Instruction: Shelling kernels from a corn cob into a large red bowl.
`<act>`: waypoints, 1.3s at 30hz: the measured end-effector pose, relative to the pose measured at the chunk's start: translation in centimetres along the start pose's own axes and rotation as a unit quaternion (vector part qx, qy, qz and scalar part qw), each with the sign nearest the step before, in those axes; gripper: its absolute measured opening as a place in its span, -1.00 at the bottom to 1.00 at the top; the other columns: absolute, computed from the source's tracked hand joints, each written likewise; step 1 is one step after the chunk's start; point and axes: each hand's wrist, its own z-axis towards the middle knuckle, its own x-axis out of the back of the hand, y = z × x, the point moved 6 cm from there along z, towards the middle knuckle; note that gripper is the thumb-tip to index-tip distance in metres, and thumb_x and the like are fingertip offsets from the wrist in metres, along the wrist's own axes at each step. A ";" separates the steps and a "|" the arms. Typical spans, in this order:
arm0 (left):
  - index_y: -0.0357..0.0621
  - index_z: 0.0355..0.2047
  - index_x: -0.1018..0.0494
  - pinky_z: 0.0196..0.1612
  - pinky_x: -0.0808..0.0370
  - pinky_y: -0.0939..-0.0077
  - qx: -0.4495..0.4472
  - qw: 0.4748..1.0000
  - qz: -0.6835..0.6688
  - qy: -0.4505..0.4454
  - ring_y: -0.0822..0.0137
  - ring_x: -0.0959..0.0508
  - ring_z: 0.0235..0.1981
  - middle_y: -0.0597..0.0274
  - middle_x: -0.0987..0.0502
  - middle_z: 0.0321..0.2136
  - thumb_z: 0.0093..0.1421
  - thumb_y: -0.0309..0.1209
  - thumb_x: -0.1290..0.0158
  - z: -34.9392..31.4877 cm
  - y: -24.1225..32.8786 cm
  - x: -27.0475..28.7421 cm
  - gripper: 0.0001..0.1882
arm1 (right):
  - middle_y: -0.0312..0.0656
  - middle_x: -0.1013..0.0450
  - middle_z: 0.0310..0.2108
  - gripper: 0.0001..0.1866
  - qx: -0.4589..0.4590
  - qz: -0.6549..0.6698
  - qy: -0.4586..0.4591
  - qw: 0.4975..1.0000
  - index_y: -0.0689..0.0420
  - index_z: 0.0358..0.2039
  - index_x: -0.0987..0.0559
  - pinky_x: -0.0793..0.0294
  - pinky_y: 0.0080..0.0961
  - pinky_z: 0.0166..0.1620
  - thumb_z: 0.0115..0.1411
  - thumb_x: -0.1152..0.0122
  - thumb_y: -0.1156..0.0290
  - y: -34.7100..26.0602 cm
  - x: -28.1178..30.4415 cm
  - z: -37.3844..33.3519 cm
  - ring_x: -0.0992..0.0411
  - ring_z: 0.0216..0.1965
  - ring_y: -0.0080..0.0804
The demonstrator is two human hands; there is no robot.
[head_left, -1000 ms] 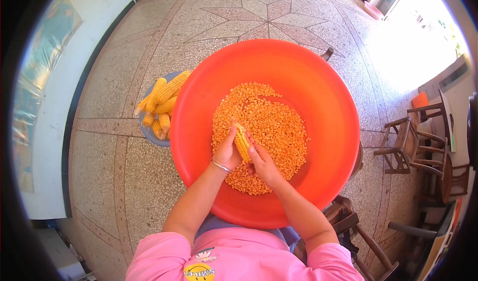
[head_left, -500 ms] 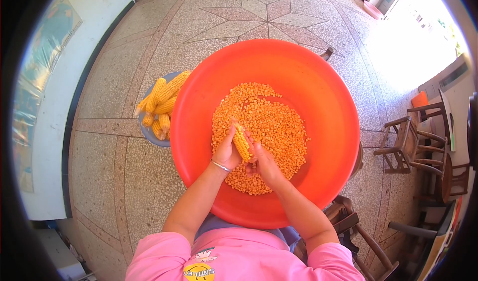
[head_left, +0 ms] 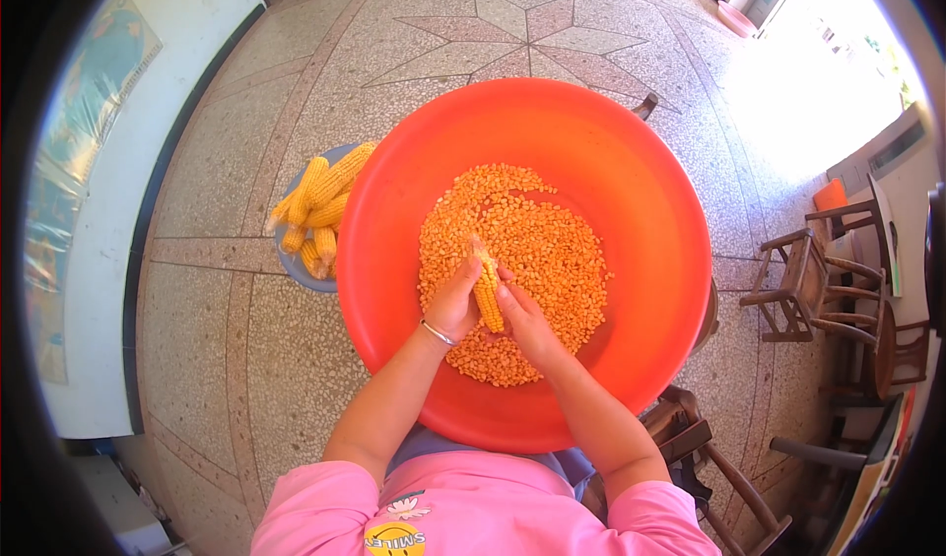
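Observation:
Between my two hands is a yellow corn cob, tilted slightly, its pale tip pointing away from me. My left hand, with a silver bangle at the wrist, is closed round the cob's left side. The fingers and thumb of my right hand press on its right side. Both hands are over a large orange-red basin, whose bottom is covered by a layer of loose corn kernels. The undersides of my fingers are hidden.
Left of the basin stands a blue-grey bowl piled with whole corn cobs. Wooden chairs line the right side, one chair close by my right elbow. A pink basin lies near the bright doorway. A white wall bounds the left.
The cob has turned in my hands and now shows more of its yellow rows. My right thumb has moved slightly up along it. The basin and bowl have stayed in place.

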 end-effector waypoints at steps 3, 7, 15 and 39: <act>-0.15 -0.15 -0.31 0.00 -0.33 0.36 -0.017 0.999 0.037 -0.007 0.32 -0.42 -0.16 0.13 -0.44 -0.21 0.27 -0.03 0.21 0.0 -0.3 0.3 -0.57 | -0.25 -0.34 -0.25 -0.41 -0.010 -0.054 -0.010 0.998 0.16 0.13 -0.22 -0.39 -0.65 -0.50 0.27 0.19 -0.03 -0.2 -0.2 -0.2 -0.34 -0.41 -0.58; -0.16 -0.15 -0.31 0.01 -0.32 0.38 -0.014 0.999 0.038 -0.019 0.32 -0.42 -0.15 0.12 -0.44 -0.21 0.27 -0.06 0.21 0.2 -0.5 0.3 -0.59 | -0.24 -0.34 -0.25 -0.43 -0.020 -0.061 0.022 0.998 0.21 0.11 -0.24 -0.35 -0.66 -0.52 0.30 0.23 0.01 -0.1 0.1 -0.5 -0.32 -0.41 -0.62; -0.10 -0.14 -0.32 0.00 -0.34 0.35 -0.001 1.000 0.002 -0.025 0.30 -0.43 -0.14 0.14 -0.45 -0.20 0.29 -0.17 0.20 0.1 -0.5 -0.3 -0.70 | -0.26 -0.42 -0.34 -0.46 0.089 -0.077 0.074 0.990 0.13 0.14 -0.23 -0.41 -0.69 -0.58 0.33 0.40 0.02 0.2 1.4 0.3 -0.38 -0.49 -0.63; -0.18 0.00 -0.26 0.09 -0.26 0.34 -0.005 0.996 0.062 -0.060 0.31 -0.37 -0.02 0.14 -0.40 -0.07 0.31 -0.15 0.27 0.0 -0.6 -1.4 -0.60 | -0.24 -0.38 -0.43 -0.48 -0.013 0.057 0.078 0.995 0.19 -0.04 -0.34 -0.41 -0.61 -0.50 0.32 0.35 -0.01 1.1 2.2 0.4 -0.37 -0.53 -0.53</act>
